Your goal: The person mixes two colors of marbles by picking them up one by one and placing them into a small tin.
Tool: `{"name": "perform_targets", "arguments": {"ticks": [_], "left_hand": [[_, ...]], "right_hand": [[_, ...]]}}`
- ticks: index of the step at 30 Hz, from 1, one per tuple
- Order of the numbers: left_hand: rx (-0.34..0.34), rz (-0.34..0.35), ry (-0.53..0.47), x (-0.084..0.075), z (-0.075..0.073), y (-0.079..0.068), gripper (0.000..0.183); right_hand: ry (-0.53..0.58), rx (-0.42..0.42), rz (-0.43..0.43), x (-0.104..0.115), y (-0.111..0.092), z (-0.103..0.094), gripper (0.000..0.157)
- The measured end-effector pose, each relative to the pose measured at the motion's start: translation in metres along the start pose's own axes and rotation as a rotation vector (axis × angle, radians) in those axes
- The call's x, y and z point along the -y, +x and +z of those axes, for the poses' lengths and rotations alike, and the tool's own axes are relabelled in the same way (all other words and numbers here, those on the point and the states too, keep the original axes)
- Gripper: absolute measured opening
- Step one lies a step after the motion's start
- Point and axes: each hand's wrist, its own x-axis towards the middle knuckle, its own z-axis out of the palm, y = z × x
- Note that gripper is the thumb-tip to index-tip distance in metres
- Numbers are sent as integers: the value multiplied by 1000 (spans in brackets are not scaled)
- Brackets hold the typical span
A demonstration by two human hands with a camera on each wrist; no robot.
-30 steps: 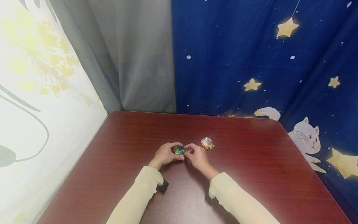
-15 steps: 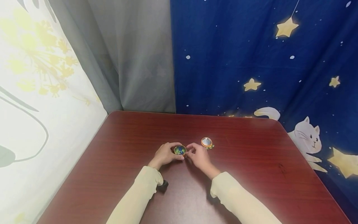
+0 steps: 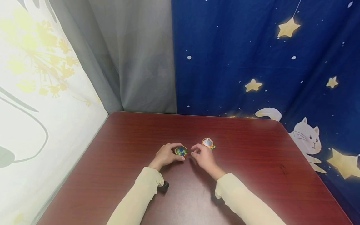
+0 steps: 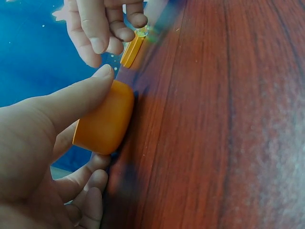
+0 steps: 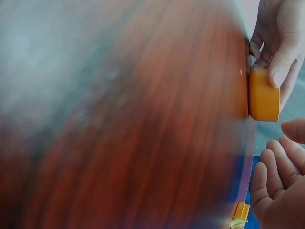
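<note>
My left hand (image 3: 166, 154) grips a small round orange container (image 3: 181, 155) between thumb and fingers, low at the tabletop. Small shiny blue and green pieces (image 3: 181, 151) fill it. In the left wrist view the orange wall (image 4: 107, 119) shows smooth, thumb along its side. My right hand (image 3: 204, 157) is just right of the container, fingers loosely bent, holding nothing; the right wrist view shows its bare fingers (image 5: 279, 167). Behind it lies a shallow orange-rimmed round piece (image 3: 207, 142) with a silvery inside. Glassy greenish marble-like pieces (image 3: 212, 147) sit at its near edge, partly hidden by the right hand.
Both hands work over a dark red wood-grain table (image 3: 135, 131). A grey curtain (image 3: 146, 56) and a blue star-patterned curtain (image 3: 219, 78) hang behind its far edge. A black object (image 3: 164, 187) sticks out at the left cuff.
My right hand has drawn back from the container, a little to the right, and its fingers have loosened. The left hand and the container have stayed in place.
</note>
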Motion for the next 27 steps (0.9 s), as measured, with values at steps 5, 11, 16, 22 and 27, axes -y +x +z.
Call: {"name": "perform_targets", "arguments": {"ticks": [5,11,16,22,27], "left_hand": [[-5,0,-1,0,0,0,58],[-1,-6,5,0,1,0,58],[-1,-8,5,0,0,0,58],[2,-4,6,1,1,1,59],[8,-11,-1,1,0,0,58]], "right_hand": [[-14,2,9,-2,-1,-2,14],[-44,-9,22,-5,-3,-5,14],[-72,-32,6,-8,-4,-9,15],[-103,-49,2,-11,-3,-15,16],[-140,-77,3,-14,-3,-19,19]]}}
